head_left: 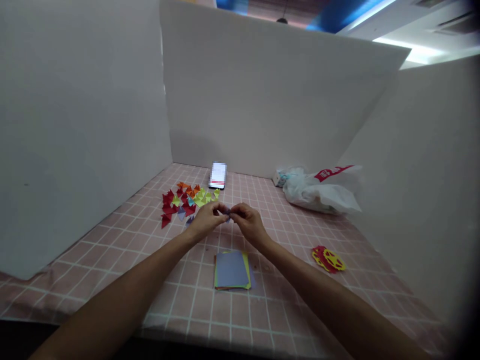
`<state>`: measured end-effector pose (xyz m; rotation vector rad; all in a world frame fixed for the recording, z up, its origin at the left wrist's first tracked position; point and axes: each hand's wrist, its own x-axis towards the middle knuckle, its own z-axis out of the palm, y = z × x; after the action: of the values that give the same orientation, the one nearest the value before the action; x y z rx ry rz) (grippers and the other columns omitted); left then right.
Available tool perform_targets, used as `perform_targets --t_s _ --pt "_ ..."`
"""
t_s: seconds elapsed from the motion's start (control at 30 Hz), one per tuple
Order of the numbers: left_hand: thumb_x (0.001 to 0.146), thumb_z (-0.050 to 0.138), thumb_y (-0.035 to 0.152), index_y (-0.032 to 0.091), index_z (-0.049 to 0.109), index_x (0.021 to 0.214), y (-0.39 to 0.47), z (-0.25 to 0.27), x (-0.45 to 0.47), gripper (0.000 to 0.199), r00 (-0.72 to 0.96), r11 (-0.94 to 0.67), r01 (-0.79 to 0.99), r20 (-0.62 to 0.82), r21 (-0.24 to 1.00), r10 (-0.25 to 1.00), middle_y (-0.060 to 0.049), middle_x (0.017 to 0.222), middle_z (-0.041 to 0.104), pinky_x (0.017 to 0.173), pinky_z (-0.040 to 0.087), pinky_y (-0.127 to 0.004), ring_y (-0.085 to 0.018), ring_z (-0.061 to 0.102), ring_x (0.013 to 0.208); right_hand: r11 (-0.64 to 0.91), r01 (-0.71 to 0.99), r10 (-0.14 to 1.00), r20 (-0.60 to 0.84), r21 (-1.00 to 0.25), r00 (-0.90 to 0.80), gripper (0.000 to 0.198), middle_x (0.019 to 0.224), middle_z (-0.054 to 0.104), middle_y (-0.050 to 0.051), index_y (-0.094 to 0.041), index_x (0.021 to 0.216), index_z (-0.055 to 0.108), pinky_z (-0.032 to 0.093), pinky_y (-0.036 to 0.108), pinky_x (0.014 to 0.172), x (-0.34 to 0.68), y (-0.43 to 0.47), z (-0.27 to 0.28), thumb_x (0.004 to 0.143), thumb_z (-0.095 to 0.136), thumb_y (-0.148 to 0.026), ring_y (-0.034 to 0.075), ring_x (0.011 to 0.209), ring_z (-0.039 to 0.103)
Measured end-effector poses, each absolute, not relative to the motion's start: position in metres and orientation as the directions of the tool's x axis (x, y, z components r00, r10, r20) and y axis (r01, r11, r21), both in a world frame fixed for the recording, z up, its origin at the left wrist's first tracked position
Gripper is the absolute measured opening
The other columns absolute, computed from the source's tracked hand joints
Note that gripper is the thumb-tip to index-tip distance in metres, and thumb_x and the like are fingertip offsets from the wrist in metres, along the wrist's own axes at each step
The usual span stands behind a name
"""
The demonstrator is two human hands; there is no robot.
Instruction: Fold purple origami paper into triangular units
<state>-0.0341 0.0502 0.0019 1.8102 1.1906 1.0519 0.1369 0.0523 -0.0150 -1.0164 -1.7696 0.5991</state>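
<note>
Between my two hands is a small piece of folded purple paper (pixel 227 213), mostly covered by the fingers. My left hand (pixel 208 218) pinches it from the left, and my right hand (pixel 248 223) pinches it from the right. Both are raised over the middle of the table. Nearer to me lies a stack of square coloured paper (pixel 232 269), with a purple-grey sheet on top and yellow, green and orange edges showing. Left of my left hand sits a group of folded paper pieces (pixel 189 210) in red, orange, yellow, blue and purple.
A phone (pixel 218 175) with a lit screen stands behind the folded pieces. At the back right lies a white plastic bag (pixel 311 192) beside a small box (pixel 278 178). Red and yellow cut-out discs (pixel 333 260) lie at the right. White panels (pixel 262 100) enclose the checked tablecloth (pixel 195 305).
</note>
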Motion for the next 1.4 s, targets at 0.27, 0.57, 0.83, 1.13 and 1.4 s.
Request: perform_targets --t_s 0.27,0.57,0.83,1.13,1.4 --pt "0.066 0.065 0.011 0.018 0.077 0.074 0.08 -0.009 -0.062 0.016 0.208 -0.325 0.6 0.251 0.731 0.946 -0.004 0.073 0.073 0.075 0.048 -0.032 -0.022 0.065 0.076 0.466 0.492 0.874 0.47 -0.735 -0.125 0.011 0.082 0.062 0.002 -0.021 0.076 0.071 0.047 0.031 0.075 0.108 0.076 -0.045 0.077 0.065 -0.012 0.018 0.081 0.06" --pt "0.076 0.067 0.014 0.022 0.08 0.086 0.084 -0.011 -0.07 0.019 0.155 -0.34 0.735 0.344 0.587 0.926 -0.008 0.094 0.073 0.092 0.046 -0.04 -0.027 0.063 0.097 0.423 0.647 0.895 0.406 -0.634 -0.187 0.015 0.08 0.063 0.005 -0.019 0.071 0.075 0.042 0.034 0.08 0.106 0.084 -0.059 0.072 0.07 -0.005 0.022 0.086 0.057" --pt "0.079 0.069 0.016 0.024 0.081 0.084 0.082 -0.019 -0.063 0.015 0.239 -0.391 0.802 0.357 0.452 0.903 -0.008 0.093 0.07 0.089 0.043 -0.04 -0.028 0.06 0.097 0.412 0.691 0.899 0.387 -0.594 -0.204 0.014 0.084 0.065 0.006 -0.019 0.077 0.078 0.042 0.034 0.082 0.106 0.085 -0.06 0.076 0.07 -0.007 0.022 0.089 0.058" --pt "0.083 0.063 0.011 0.025 0.081 0.093 0.077 -0.013 -0.064 0.024 0.298 -0.428 0.84 0.374 0.335 0.878 -0.009 0.102 0.07 0.09 0.041 -0.042 -0.028 0.058 0.102 0.378 0.721 0.915 0.351 -0.58 -0.197 0.013 0.088 0.066 0.006 -0.019 0.081 0.078 0.04 0.031 0.082 0.106 0.084 -0.058 0.078 0.071 -0.009 0.021 0.092 0.058" --pt "0.087 0.057 0.009 0.023 0.081 0.091 0.073 -0.007 -0.063 0.028 0.335 -0.446 0.861 0.388 0.243 0.858 -0.009 0.1 0.071 0.09 0.039 -0.043 -0.028 0.057 0.101 0.36 0.73 0.924 0.329 -0.581 -0.194 0.012 0.089 0.067 0.006 -0.019 0.082 0.079 0.04 0.03 0.082 0.106 0.084 -0.057 0.08 0.07 -0.011 0.021 0.092 0.057"
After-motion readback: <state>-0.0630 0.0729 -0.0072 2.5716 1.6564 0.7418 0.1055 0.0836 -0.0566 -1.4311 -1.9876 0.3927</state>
